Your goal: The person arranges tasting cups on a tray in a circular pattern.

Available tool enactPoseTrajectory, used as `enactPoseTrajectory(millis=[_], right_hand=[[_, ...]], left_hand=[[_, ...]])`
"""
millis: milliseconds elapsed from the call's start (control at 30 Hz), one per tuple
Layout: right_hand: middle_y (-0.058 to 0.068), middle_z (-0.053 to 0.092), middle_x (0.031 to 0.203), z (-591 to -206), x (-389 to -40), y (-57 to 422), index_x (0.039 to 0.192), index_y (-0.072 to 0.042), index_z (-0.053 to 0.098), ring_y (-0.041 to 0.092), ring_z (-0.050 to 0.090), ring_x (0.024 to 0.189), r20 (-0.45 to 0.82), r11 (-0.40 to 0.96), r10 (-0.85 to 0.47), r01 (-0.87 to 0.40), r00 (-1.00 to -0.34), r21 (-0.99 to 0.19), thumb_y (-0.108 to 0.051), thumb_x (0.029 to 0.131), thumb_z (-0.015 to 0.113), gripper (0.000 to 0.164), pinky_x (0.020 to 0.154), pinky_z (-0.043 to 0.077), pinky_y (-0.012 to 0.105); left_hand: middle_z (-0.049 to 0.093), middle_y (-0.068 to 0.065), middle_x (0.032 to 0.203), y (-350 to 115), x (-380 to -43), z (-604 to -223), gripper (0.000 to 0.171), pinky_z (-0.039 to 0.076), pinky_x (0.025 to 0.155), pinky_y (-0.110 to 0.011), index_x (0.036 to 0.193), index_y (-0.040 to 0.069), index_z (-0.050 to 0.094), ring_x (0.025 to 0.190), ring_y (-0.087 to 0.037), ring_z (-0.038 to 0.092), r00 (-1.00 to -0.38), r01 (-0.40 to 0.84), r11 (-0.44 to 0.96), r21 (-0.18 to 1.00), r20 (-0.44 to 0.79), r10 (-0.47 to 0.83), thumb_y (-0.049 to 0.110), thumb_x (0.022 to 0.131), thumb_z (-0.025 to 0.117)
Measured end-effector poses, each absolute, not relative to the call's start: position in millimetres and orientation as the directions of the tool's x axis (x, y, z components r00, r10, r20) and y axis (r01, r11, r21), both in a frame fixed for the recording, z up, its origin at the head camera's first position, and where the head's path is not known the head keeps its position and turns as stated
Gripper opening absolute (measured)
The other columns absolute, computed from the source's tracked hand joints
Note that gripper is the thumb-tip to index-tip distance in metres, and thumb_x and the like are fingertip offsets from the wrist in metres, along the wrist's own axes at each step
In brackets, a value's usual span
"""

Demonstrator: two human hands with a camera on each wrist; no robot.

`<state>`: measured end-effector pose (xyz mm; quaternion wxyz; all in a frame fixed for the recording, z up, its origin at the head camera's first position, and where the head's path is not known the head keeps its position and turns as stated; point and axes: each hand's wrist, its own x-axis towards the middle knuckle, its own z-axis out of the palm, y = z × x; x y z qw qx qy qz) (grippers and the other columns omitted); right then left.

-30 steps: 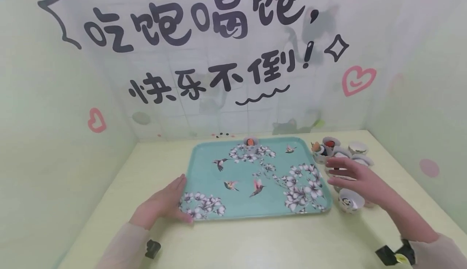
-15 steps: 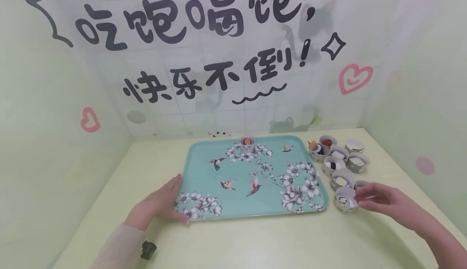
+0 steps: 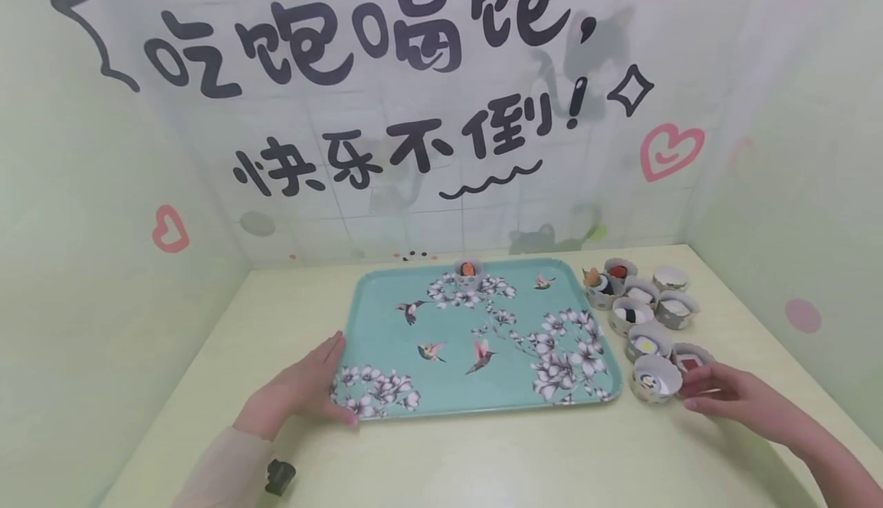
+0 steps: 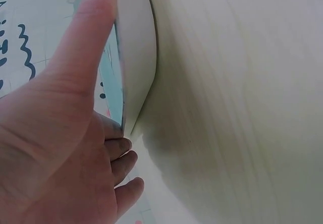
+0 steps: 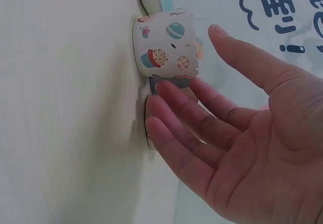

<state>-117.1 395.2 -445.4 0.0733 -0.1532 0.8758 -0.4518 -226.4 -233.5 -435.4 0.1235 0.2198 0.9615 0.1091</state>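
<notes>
A teal serving tray (image 3: 441, 339) printed with white blossoms and small birds lies flat. Against its front left corner rests my left hand (image 3: 303, 389), its straight thumb along the front edge and its fingers along the left side. To the right of the tray, my right hand (image 3: 738, 397) has its fingers loosely spread beside the nearest paper baking cup (image 3: 656, 387). In the right wrist view that cup (image 5: 164, 47) shows a cupcake print, and the hand holds nothing. Inside it lies a small black-and-white piece. Partly behind the right fingers is another cup (image 3: 692, 358) with a reddish piece.
Several more paper cups stand close together right of the tray, among them one with a yellow-and-white piece (image 3: 648, 343). At the tray's back edge stands a cup with an orange piece (image 3: 469, 272). Walls (image 3: 793, 209) enclose the table (image 3: 483, 462).
My right hand has come down from over the cups toward the front, and now sits low beside the nearest cup. The left hand stays at the tray corner.
</notes>
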Motion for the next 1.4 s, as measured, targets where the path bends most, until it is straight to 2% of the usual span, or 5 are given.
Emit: enactPoseTrajectory(millis=[167, 300, 800, 1200, 1400], right_hand=[[-0.034, 0.060, 0.109, -448.6, -117.5, 387.0, 0.128, 0.023, 0.043, -0.016, 0.058, 0.098, 0.031, 0.550, -0.280, -0.187, -0.959, -0.814, 0.000, 0.093, 0.064, 0.047, 0.075, 0.057, 0.014], [-0.022, 0.062, 0.114, -448.4, -119.9, 376.6, 0.133, 0.022, 0.040, -0.017, 0.057, 0.097, 0.043, 0.583, -0.238, -0.178, -0.970, -0.793, -0.001, 0.090, 0.069, 0.057, 0.076, 0.055, 0.012], [0.021, 0.067, 0.109, -444.9, -129.6, 351.4, 0.121, 0.014, 0.056, -0.014, 0.056, 0.087, 0.103, 0.704, -0.120, -0.158, -0.987, -0.693, -0.009, 0.083, 0.078, 0.049, 0.074, 0.055, 0.015], [0.023, 0.065, 0.115, -429.2, -132.4, 347.3, 0.121, 0.011, 0.058, -0.012, 0.058, 0.089, 0.108, 0.714, -0.113, -0.156, -0.988, -0.682, -0.012, 0.086, 0.077, 0.046, 0.074, 0.056, 0.016], [0.022, 0.068, 0.114, -415.8, -138.9, 336.8, 0.123, 0.010, 0.057, 0.001, 0.067, 0.089, 0.100, 0.700, -0.133, -0.165, -0.986, -0.695, -0.015, 0.087, 0.076, 0.047, 0.073, 0.058, 0.018]], left_hand=[[0.015, -0.036, 0.160, -234.1, -227.0, -434.8, 0.143, 0.028, 0.120, -0.062, 0.152, -0.015, 0.015, 0.147, -0.053, 0.020, -0.870, 0.395, 0.879, 0.267, -0.197, 0.451, 0.066, 0.058, 0.085], [0.014, -0.035, 0.161, -234.2, -226.6, -434.4, 0.143, 0.028, 0.120, -0.062, 0.152, -0.015, 0.015, 0.148, -0.053, 0.020, -0.872, 0.389, 0.882, 0.267, -0.202, 0.446, 0.066, 0.057, 0.085], [0.014, -0.036, 0.160, -231.7, -223.6, -432.0, 0.143, 0.027, 0.121, -0.062, 0.152, -0.015, 0.015, 0.147, -0.053, 0.019, -0.867, 0.395, 0.875, 0.279, -0.203, 0.456, 0.066, 0.057, 0.085], [0.015, -0.037, 0.160, -232.5, -225.5, -434.1, 0.144, 0.027, 0.120, -0.063, 0.152, -0.016, 0.015, 0.147, -0.054, 0.020, -0.870, 0.392, 0.875, 0.285, -0.193, 0.453, 0.065, 0.056, 0.086], [0.016, -0.035, 0.160, -232.0, -225.1, -432.5, 0.143, 0.028, 0.119, -0.063, 0.152, -0.015, 0.017, 0.146, -0.054, 0.021, -0.875, 0.392, 0.883, 0.259, -0.192, 0.444, 0.066, 0.056, 0.085]])
